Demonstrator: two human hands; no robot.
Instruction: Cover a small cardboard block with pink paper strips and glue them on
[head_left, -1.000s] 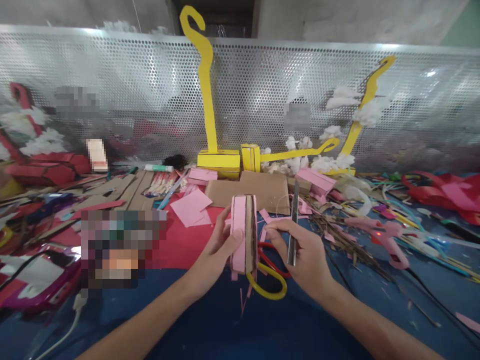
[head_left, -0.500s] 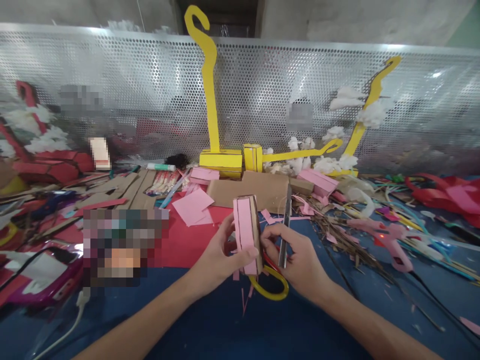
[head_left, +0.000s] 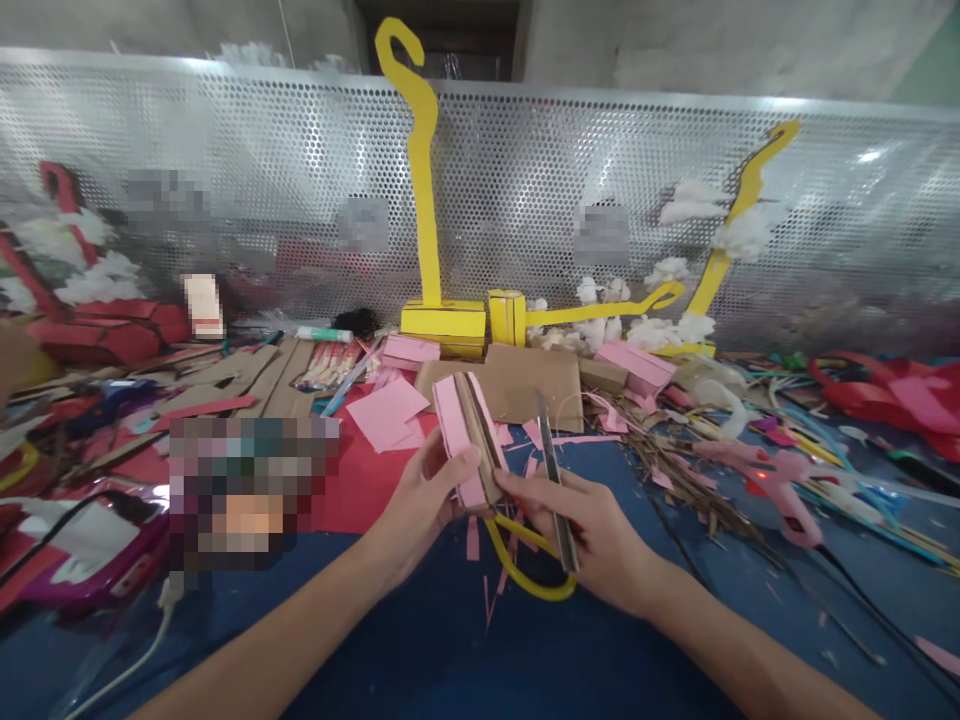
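My left hand (head_left: 429, 485) grips a small cardboard box (head_left: 466, 440) partly covered in pink paper, its thumb pressed on the pink face. One side of the box shows bare brown cardboard and is turned towards my right hand (head_left: 592, 525). A slim metal utility knife (head_left: 556, 490) is held in my right hand, blade end pointing up and away. The right index finger reaches to the box's lower right edge. Beneath both hands a yellow scissors handle (head_left: 517, 575) lies on the blue table; the rest of the scissors is hidden.
Pink paper pieces (head_left: 386, 410) and a brown cardboard sheet (head_left: 525, 385) lie beyond the hands. A pink glue gun (head_left: 780, 485) with a lit red light rests at right. Yellow hooked shapes (head_left: 424, 180) stand against the perforated metal panel (head_left: 510, 150).
The box has tilted to the left and rolled, so its bare cardboard side faces me more. My right index finger has stretched out to the box, and the knife now leans left.
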